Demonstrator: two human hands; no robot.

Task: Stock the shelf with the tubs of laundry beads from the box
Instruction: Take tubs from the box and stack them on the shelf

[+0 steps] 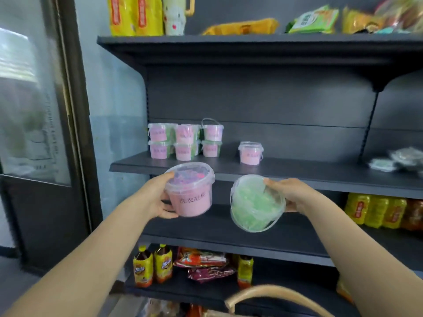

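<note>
My left hand (158, 197) grips an upright pink-labelled tub of laundry beads (190, 191) with a clear lid, held just below the middle shelf (297, 173). My right hand (290, 193) holds a second tub (256, 203) tipped on its side, its clear lid facing me and green beads showing. On the shelf's left stand several pink-labelled tubs (185, 141) stacked two high. A single tub (250, 153) stands apart to their right. The box is not clearly in view.
The top shelf (251, 42) carries yellow and green snack packs. Plastic-wrapped items (398, 160) lie at the middle shelf's right end. Yellow bottles (375, 210) fill the shelf below; tea bottles (152, 266) and snack bags sit lower. A glass door (34, 110) stands left. A tan handle (274, 294) curves below.
</note>
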